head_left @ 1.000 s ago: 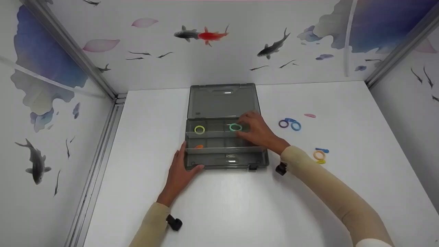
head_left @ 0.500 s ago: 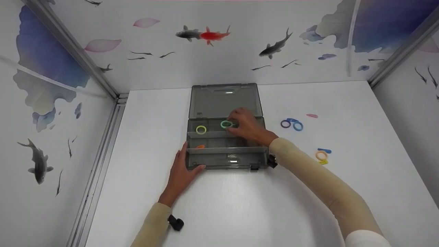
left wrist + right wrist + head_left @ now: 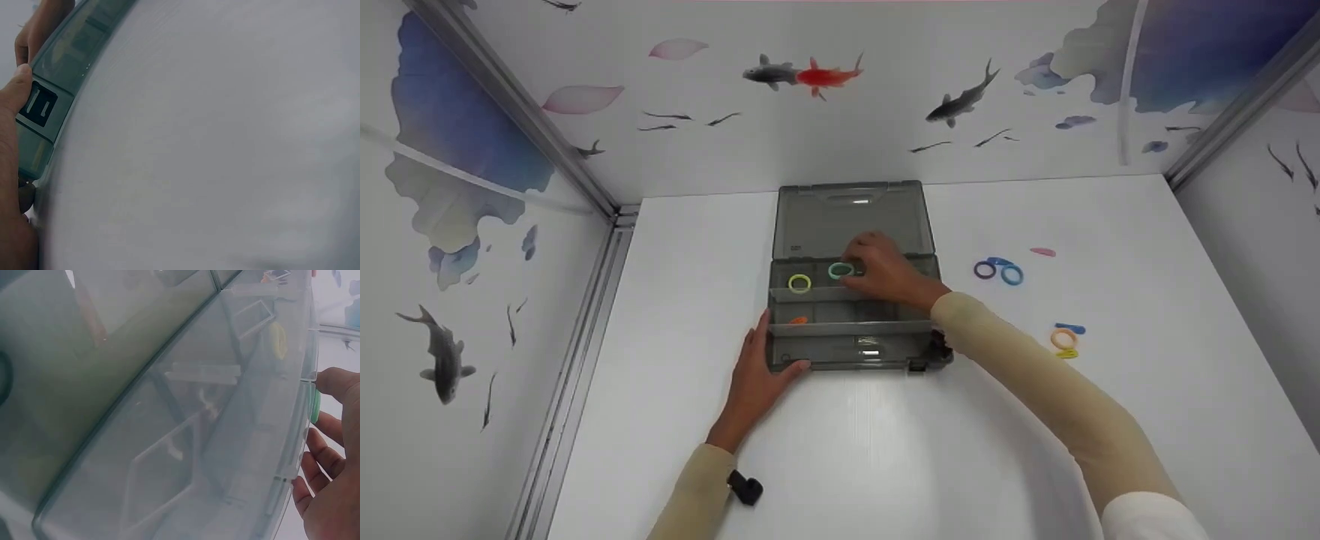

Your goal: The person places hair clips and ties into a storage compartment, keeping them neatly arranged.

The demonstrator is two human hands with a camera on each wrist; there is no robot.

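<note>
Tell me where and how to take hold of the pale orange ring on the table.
Come at the pale orange ring from above and the left, pinching the band at its left edge, inside and out. It seems to lie flat, its centre open; the blue piece at its far edge and yellow piece at its near edge would likely crowd a grip there.

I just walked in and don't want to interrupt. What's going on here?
A person's right hand pinches a green ring at the back row of an open gray divided box. Their left hand rests against its near left corner. A yellow ring is in that row, an orange piece in the middle one. Right of the box lie a purple ring, a blue ring and a peach ring.
</note>
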